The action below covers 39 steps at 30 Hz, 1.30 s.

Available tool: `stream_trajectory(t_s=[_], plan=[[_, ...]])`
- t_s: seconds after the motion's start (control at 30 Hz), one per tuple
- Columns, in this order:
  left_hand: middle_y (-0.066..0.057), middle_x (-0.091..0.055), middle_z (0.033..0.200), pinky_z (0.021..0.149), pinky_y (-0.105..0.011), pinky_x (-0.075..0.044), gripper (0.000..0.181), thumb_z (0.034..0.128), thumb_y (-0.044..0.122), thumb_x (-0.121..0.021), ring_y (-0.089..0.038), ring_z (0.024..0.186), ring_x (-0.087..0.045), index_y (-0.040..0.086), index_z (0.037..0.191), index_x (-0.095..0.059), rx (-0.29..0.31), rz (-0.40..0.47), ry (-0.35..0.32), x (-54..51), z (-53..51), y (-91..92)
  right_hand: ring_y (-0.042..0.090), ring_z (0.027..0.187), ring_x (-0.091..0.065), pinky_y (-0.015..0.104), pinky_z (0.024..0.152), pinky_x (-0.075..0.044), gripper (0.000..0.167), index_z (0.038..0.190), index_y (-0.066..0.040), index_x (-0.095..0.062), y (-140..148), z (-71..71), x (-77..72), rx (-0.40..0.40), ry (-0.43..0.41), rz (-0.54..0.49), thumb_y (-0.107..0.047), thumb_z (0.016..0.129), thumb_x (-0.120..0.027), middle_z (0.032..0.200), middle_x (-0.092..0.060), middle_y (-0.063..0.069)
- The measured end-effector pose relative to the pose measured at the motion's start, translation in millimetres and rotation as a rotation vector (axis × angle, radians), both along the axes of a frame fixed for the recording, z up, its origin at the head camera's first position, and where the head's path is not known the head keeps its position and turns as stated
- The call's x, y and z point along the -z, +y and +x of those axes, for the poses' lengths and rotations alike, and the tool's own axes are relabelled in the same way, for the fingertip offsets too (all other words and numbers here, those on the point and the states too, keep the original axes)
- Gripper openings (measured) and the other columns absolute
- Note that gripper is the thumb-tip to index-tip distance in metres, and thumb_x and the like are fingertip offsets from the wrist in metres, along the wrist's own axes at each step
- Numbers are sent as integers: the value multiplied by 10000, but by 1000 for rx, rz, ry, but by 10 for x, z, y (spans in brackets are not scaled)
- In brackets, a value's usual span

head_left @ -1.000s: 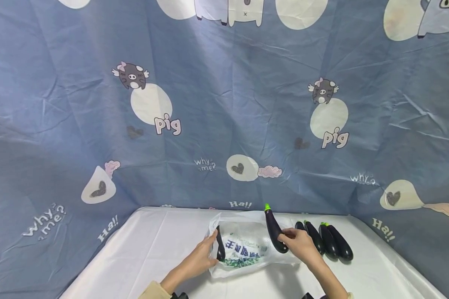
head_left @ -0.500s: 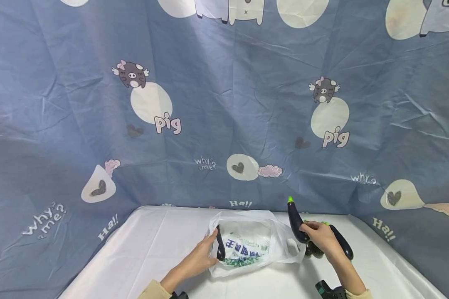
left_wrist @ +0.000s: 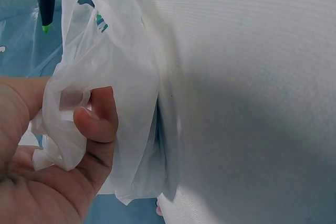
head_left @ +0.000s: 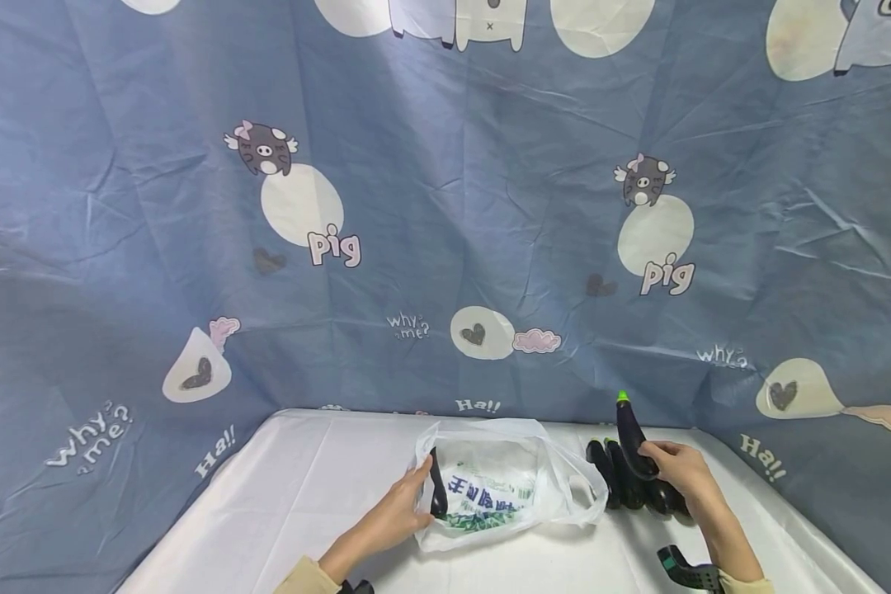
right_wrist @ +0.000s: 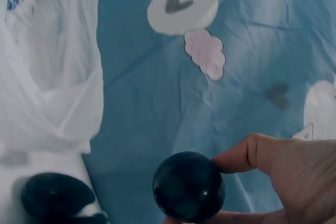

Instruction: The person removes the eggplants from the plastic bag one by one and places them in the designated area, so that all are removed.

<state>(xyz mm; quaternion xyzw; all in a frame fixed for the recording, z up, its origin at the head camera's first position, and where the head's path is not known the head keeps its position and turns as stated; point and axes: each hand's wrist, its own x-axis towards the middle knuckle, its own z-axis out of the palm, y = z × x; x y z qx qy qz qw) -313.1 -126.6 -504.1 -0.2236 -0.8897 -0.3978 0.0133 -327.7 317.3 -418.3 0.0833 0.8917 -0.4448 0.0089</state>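
Observation:
A white plastic bag (head_left: pixel 557 487) with blue and green print lies with its mouth held wide. My left hand (head_left: pixel 393 511) grips the near left side of its rim; in the left wrist view the fingers curl through the thin plastic (left_wrist: pixel 131 72). Inside the bag, by that hand, is a dark eggplant (head_left: pixel 437 487). My right hand (head_left: pixel 683 470) pinches another eggplant (head_left: pixel 631 433) near its round bottom, green cap up, above the row. The right wrist view shows its rounded end (right_wrist: pixel 184 187) between thumb and fingers.
Several eggplants (head_left: pixel 605 474) lie side by side right of the bag, partly hidden under the held one and the right hand. The white-covered table (head_left: pixel 319 470) meets a blue patterned cloth (head_left: pixel 445 247) at its back and sides.
My right hand has carried the eggplant rightward, from over the bag's right part to above the row of eggplants. The bag's right side now shows uncovered. My left hand stays in place.

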Motion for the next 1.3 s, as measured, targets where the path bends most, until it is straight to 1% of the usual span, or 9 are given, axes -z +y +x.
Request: stream_trajectory(t_s=[0.2,0.4,0.67,0.77,0.87,1.0,1.1,1.23,1.3], plan=[[-291,-232,1545,1137,-590,-219,917,737,24,-688,-453,1432,-213,-71,1502,-192,6,-1,-2,4,-4,-1,521,1223,-441,622,1026,-382,812,1352,85,-479,261,-49,82,66,-25,-24,-603,922,-454,1432,-334,373],[-283,-225,1551,1138,-584,-220,914,747,29,-689,-448,1434,-210,-63,1506,-187,6,-7,-2,-5,-7,0,552,1287,-342,619,1070,-342,812,1354,131,-445,505,-56,133,113,-32,-69,-564,935,-431,1457,-249,403],[-271,-225,1557,1138,-582,-230,912,755,41,-697,-448,1434,-219,-52,1509,-192,1,-9,-14,-16,-12,4,534,1278,-372,617,1005,-411,691,1207,60,-631,949,-361,566,261,-33,-81,-555,914,-519,1458,-308,376],[-272,-227,1556,1137,-583,-231,911,754,42,-700,-449,1433,-220,-53,1508,-196,-2,-8,-19,-19,-8,5,532,1296,-361,606,1001,-423,656,1213,88,-614,979,-342,583,303,-44,-88,-496,930,-515,1455,-312,376],[-272,-228,1555,1137,-582,-232,912,754,45,-704,-451,1431,-223,-54,1507,-198,-4,-10,-20,-18,-8,5,540,1290,-364,600,1026,-406,662,1242,131,-565,918,-209,470,311,-52,-85,-453,939,-492,1435,-307,398],[-271,-228,1555,1133,-587,-237,912,758,49,-709,-455,1430,-224,-54,1507,-198,-7,-14,-17,-16,-11,4,562,1273,-351,592,1046,-388,667,1241,148,-547,902,-71,370,263,-65,-70,-443,940,-469,1414,-268,434],[-273,-229,1555,1133,-589,-234,912,759,48,-711,-455,1430,-222,-57,1506,-199,-6,-16,-16,-15,-13,2,549,1267,-375,572,979,-455,598,1159,105,-637,1061,-197,572,298,-78,-69,-434,932,-510,1426,-278,421],[-277,-227,1553,1136,-587,-229,911,758,47,-711,-454,1431,-219,-65,1503,-199,1,-13,-15,-11,-10,0,528,1254,-408,562,925,-488,610,1087,19,-717,1452,-561,1129,354,-53,-44,-536,904,-540,1423,-329,395],[-278,-226,1553,1136,-586,-228,910,758,47,-709,-452,1432,-219,-67,1502,-198,4,-12,-14,-8,-7,-1,516,1274,-400,570,941,-478,605,1076,6,-726,1546,-625,1243,362,-42,-49,-543,899,-542,1433,-341,375]])
